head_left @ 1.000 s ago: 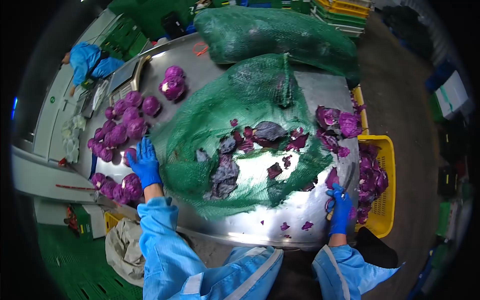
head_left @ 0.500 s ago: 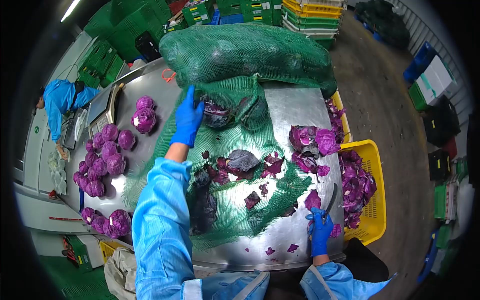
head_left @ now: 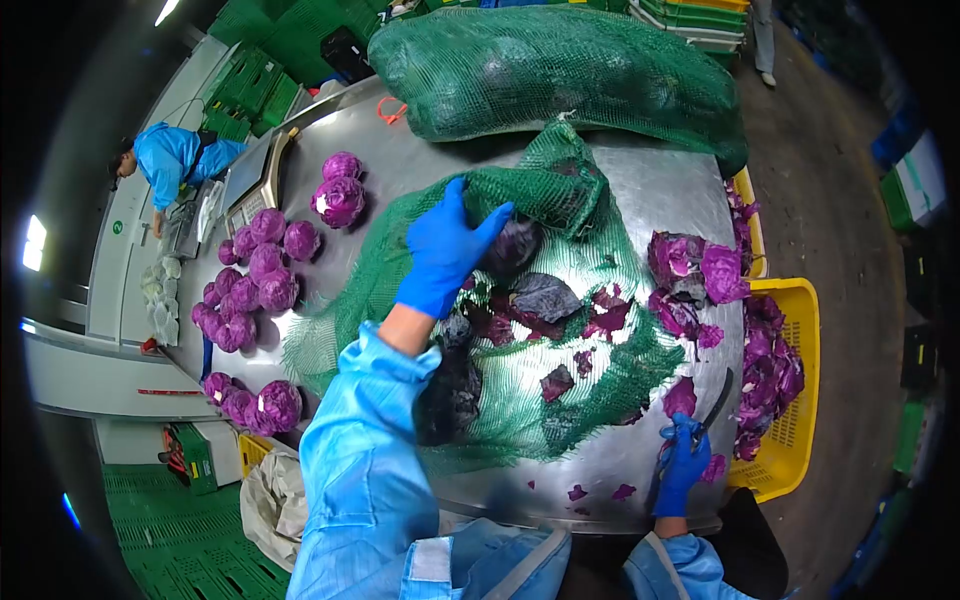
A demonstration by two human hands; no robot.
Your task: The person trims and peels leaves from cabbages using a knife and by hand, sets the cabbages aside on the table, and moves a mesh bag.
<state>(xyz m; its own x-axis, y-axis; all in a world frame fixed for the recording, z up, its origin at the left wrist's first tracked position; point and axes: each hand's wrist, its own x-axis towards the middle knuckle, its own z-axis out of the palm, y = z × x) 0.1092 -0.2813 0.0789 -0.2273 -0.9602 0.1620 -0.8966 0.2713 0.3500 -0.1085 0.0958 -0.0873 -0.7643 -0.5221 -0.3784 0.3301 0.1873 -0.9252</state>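
My left hand (head_left: 445, 250), in a blue glove, is over the opened green net (head_left: 385, 255), thumb and fingers apart, close to the gathered mesh; whether it touches the mesh is unclear. Just right of it, a dark red cabbage (head_left: 512, 245) shows under the net's edge. Loose outer leaves (head_left: 545, 297) lie on the spread mesh. My right hand (head_left: 683, 465), also gloved, is closed around a knife (head_left: 718, 400) near the table's front right edge, its curved dark blade pointing up and away. A purple leaf (head_left: 680, 398) lies beside the blade.
A full green net sack (head_left: 560, 75) lies across the table's back. Trimmed cabbages (head_left: 265, 260) and a scale (head_left: 250, 185) are at left. Leaf scraps (head_left: 690, 270) lie at right, beside a yellow crate (head_left: 800, 400). A co-worker (head_left: 175, 155) bends at far left; another person's leg (head_left: 763, 45) shows top right.
My left hand has moved from the table's left side up to the net. The net's near part is folded back, uncovering a cabbage. My right hand still holds the knife.
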